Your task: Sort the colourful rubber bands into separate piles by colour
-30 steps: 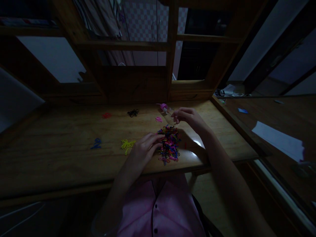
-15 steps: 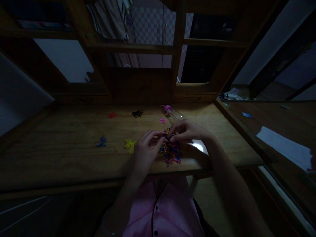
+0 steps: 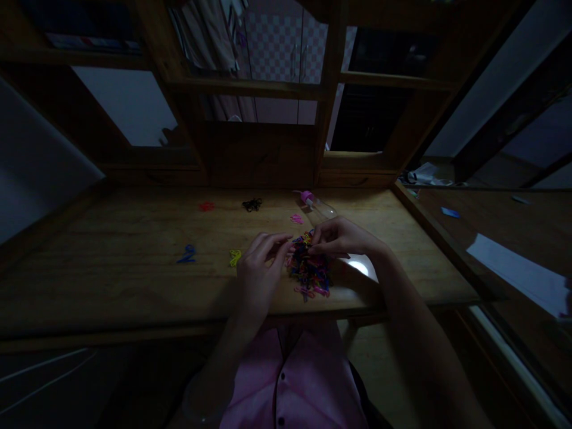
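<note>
A mixed heap of small coloured rubber bands (image 3: 310, 277) lies near the front edge of the wooden desk. My left hand (image 3: 261, 259) is at its left side, thumb and forefinger brought together at the tips. From the right, my right hand (image 3: 337, 236) reaches over the heap's far part with its fingers pinched. What either hand pinches is too dark and small to make out. Separate little groups lie around: yellow bands (image 3: 235, 257) beside my left hand, blue bands (image 3: 187, 254), red bands (image 3: 206, 207), black bands (image 3: 252, 205) and pink bands (image 3: 296, 219).
A clear bottle with a pink top (image 3: 307, 196) lies behind my right hand. Wooden shelving (image 3: 263, 152) rises at the desk's back. On the lower surface to the right are white paper (image 3: 513, 271) and a blue card (image 3: 450, 212).
My right hand has come from beside the bottle toward me onto the heap, near my left hand. My left fingertips have closed together, then drawn slightly apart from the right ones. The view has shifted.
</note>
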